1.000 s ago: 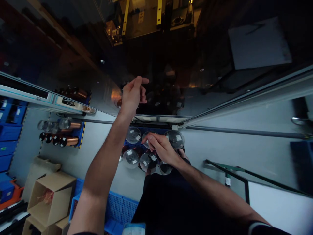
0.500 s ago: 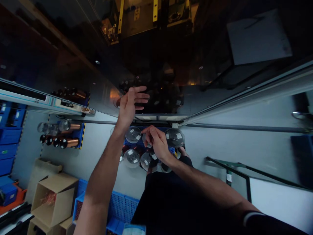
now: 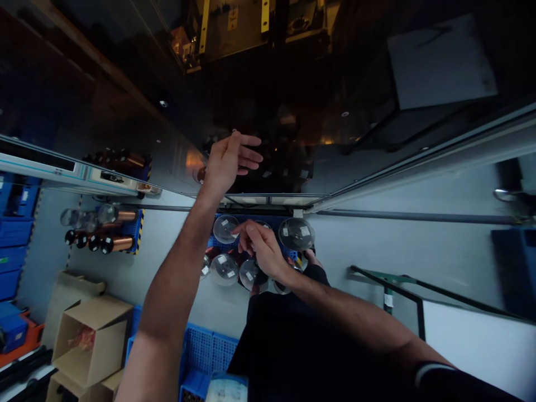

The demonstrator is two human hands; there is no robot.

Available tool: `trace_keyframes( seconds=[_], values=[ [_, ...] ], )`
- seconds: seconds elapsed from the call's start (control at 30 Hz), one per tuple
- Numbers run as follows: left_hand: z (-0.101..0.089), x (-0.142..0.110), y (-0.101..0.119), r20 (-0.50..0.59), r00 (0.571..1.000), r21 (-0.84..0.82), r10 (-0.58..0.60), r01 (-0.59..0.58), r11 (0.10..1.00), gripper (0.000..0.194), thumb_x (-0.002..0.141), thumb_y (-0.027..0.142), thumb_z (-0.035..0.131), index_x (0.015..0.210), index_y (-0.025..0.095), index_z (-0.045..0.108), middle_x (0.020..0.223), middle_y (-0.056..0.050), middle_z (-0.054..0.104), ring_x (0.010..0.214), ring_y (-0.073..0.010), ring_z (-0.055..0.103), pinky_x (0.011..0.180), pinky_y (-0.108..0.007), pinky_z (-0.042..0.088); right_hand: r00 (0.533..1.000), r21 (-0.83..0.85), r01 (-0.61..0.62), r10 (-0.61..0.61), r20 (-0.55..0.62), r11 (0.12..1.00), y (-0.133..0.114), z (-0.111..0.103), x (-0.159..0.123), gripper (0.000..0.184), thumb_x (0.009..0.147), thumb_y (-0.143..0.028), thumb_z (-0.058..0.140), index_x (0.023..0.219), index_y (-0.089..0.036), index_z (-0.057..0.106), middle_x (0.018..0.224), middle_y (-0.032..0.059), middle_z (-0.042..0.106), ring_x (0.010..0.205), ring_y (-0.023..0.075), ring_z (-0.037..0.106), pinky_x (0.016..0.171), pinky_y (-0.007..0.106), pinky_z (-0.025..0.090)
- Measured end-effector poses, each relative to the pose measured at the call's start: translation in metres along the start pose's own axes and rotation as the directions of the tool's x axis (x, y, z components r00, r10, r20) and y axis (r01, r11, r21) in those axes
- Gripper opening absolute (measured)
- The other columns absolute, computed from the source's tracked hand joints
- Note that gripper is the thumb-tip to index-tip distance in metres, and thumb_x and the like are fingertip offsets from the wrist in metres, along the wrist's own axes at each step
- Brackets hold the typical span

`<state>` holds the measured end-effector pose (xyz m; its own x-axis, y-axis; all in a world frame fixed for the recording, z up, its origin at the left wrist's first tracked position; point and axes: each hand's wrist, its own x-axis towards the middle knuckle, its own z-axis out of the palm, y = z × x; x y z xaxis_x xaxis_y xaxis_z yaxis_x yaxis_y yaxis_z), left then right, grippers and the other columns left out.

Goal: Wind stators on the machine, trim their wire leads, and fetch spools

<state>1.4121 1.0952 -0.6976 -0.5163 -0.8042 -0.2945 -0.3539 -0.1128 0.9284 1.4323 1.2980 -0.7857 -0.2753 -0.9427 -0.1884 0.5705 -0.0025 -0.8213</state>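
My left hand (image 3: 228,159) is raised in front of a dark machine panel (image 3: 293,111), fingers stretched out and slightly apart, holding nothing. My right hand (image 3: 259,248) is lower, over a group of clear-ended spools (image 3: 225,228) standing in a blue crate (image 3: 276,222) on the floor. Its fingers are curled and pinched together near the top of one spool; what they hold, if anything, I cannot make out. Another spool (image 3: 296,233) stands just right of this hand. My dark trousers (image 3: 293,346) fill the lower middle.
More copper-wire spools (image 3: 113,243) lie on a blue pallet at left, beside stacked blue bins (image 3: 14,245). Open cardboard boxes (image 3: 90,335) and a blue perforated crate (image 3: 205,352) stand at lower left. A metal frame (image 3: 389,285) and white surface (image 3: 481,346) are at right.
My left hand dipped and spread its fingers, then rose again slightly. My right hand slid a little leftward over the spools, fingers staying pinched.
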Motion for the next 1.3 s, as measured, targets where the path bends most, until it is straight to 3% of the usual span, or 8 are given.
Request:
trace_keyframes(
  seconds=[0.27, 0.4, 0.57, 0.67, 0.8, 0.97, 1.2, 1.3],
  values=[
    [-0.021, -0.015, -0.003, 0.054, 0.996, -0.069, -0.066, 0.070, 0.995, 0.086, 0.118, 0.086, 0.033, 0.124, 0.019, 0.086, 0.103, -0.013, 0.089, 0.093, -0.0242, 0.085, 0.074, -0.027, 0.062, 0.989, 0.092, 0.120, -0.111, -0.094, 0.989, -0.021, 0.017, 0.042, 0.062, 0.109, -0.084, 0.065, 0.092, -0.025, 0.073, 0.062, -0.0087, 0.040, 0.053, 0.0114, 0.042, 0.060, 0.030, 0.050],
    [-0.032, -0.044, -0.036, -0.073, 0.997, -0.100, -0.026, 0.018, 0.995, 0.071, 0.115, 0.084, 0.049, 0.114, 0.025, 0.088, 0.111, -0.014, 0.091, 0.108, -0.0273, 0.087, 0.082, -0.029, 0.065, 0.964, 0.086, 0.160, -0.137, -0.230, 0.983, -0.031, 0.026, 0.068, 0.067, 0.106, -0.093, 0.059, 0.096, -0.028, 0.068, 0.062, -0.0083, 0.041, 0.056, 0.0129, 0.042, 0.060, 0.030, 0.052],
    [-0.036, -0.076, -0.068, -0.267, 0.962, -0.143, 0.053, -0.094, 0.985, 0.057, 0.107, 0.077, 0.070, 0.117, 0.026, 0.091, 0.122, -0.013, 0.091, 0.116, -0.0264, 0.087, 0.089, -0.032, 0.067, 0.949, 0.133, 0.211, -0.170, -0.265, 0.968, -0.032, 0.028, 0.082, 0.064, 0.104, -0.092, 0.063, 0.097, -0.029, 0.066, 0.062, -0.0085, 0.040, 0.055, 0.0127, 0.039, 0.058, 0.030, 0.050],
    [-0.029, -0.077, -0.052, -0.341, 0.937, -0.194, 0.079, -0.153, 0.969, 0.048, 0.104, 0.068, 0.082, 0.123, 0.025, 0.091, 0.122, -0.011, 0.091, 0.118, -0.0251, 0.087, 0.090, -0.031, 0.067, 0.945, 0.102, 0.177, -0.140, -0.297, 0.979, -0.019, 0.027, 0.073, 0.064, 0.107, -0.092, 0.058, 0.101, -0.029, 0.068, 0.062, -0.0090, 0.037, 0.054, 0.0134, 0.039, 0.057, 0.030, 0.050],
    [-0.012, -0.065, -0.022, -0.291, 0.957, -0.249, 0.005, -0.080, 0.965, 0.031, 0.096, 0.046, 0.098, 0.117, 0.024, 0.090, 0.107, -0.006, 0.091, 0.106, -0.0231, 0.090, 0.078, -0.026, 0.065, 0.942, 0.094, 0.132, -0.096, -0.321, 0.987, -0.002, 0.025, 0.061, 0.064, 0.107, -0.092, 0.056, 0.101, -0.029, 0.067, 0.061, -0.0095, 0.036, 0.054, 0.0136, 0.040, 0.057, 0.030, 0.049],
    [-0.002, -0.043, -0.016, -0.281, 0.958, -0.302, -0.059, -0.030, 0.953, 0.027, 0.095, 0.035, 0.100, 0.117, 0.026, 0.086, 0.106, -0.006, 0.090, 0.107, -0.0228, 0.090, 0.080, -0.025, 0.067, 0.952, 0.130, 0.130, -0.087, -0.295, 0.983, -0.001, 0.021, 0.055, 0.060, 0.107, -0.087, 0.064, 0.101, -0.028, 0.069, 0.062, -0.0094, 0.042, 0.054, 0.0126, 0.042, 0.057, 0.029, 0.048],
    [-0.002, -0.009, -0.003, -0.308, 0.951, -0.305, 0.013, -0.112, 0.946, 0.025, 0.104, 0.029, 0.092, 0.098, 0.023, 0.068, 0.113, -0.007, 0.090, 0.107, -0.0200, 0.089, 0.085, -0.025, 0.065, 0.980, 0.021, 0.078, -0.073, -0.185, 0.997, -0.008, 0.014, 0.049, 0.070, 0.104, -0.092, 0.062, 0.095, -0.025, 0.077, 0.063, -0.0052, 0.055, 0.055, 0.0119, 0.048, 0.055, 0.028, 0.043],
    [-0.010, -0.008, -0.004, -0.285, 0.957, -0.245, 0.052, -0.125, 0.961, 0.029, 0.106, 0.043, 0.090, 0.103, 0.023, 0.068, 0.118, -0.009, 0.090, 0.108, -0.0224, 0.089, 0.081, -0.025, 0.063, 0.979, 0.018, 0.111, -0.106, -0.176, 0.994, -0.014, 0.012, 0.062, 0.071, 0.103, -0.093, 0.064, 0.092, -0.024, 0.078, 0.062, -0.0053, 0.054, 0.053, 0.0108, 0.046, 0.053, 0.028, 0.042]
  ],
)
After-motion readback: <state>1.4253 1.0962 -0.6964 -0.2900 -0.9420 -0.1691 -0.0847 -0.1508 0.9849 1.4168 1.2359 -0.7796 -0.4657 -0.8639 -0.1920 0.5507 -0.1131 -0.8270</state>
